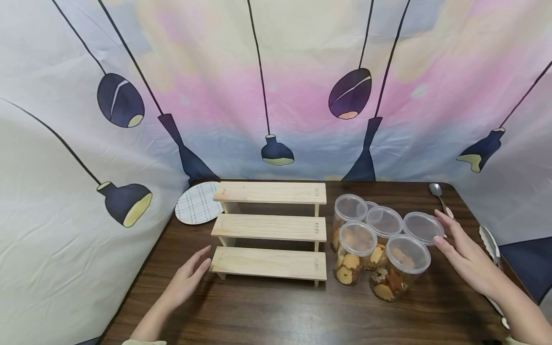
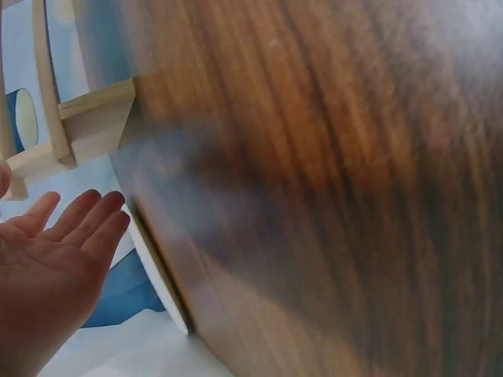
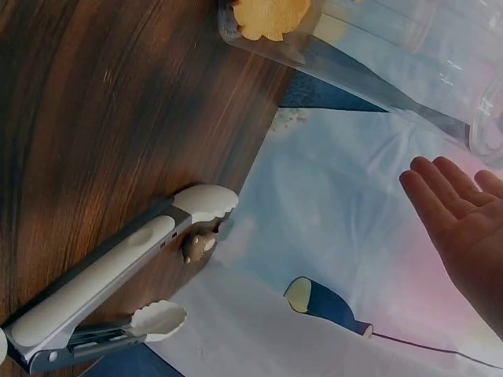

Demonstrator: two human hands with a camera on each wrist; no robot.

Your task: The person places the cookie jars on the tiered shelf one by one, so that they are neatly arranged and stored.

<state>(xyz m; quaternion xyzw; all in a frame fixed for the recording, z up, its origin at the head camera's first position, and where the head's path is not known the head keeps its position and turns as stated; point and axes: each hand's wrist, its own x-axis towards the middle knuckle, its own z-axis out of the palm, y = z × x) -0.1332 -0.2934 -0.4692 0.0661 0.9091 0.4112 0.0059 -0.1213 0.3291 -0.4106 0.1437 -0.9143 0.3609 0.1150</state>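
My left hand (image 1: 183, 282) is held with its fingers extended beside the left end of the lowest step of a three-tier wooden rack (image 1: 269, 262). In the left wrist view its palm shows with nothing in it. On the other side, my right hand (image 1: 467, 256) is at the lid of the rightmost clear jar (image 1: 423, 228), fingers extended and not wrapped round it. The right wrist view shows a biscuit (image 3: 269, 17) low in a jar. Several more lidded jars of biscuits stand together, among them a front one (image 1: 401, 268) and one (image 1: 351, 254) nearest the rack.
A white checked round mat (image 1: 199, 203) lies behind the rack's left end. At the back right is a spoon (image 1: 436, 190). White-handled tongs (image 3: 102, 275) lie along the right edge of the brown table (image 1: 276, 316). A printed cloth (image 1: 302, 96) hangs behind.
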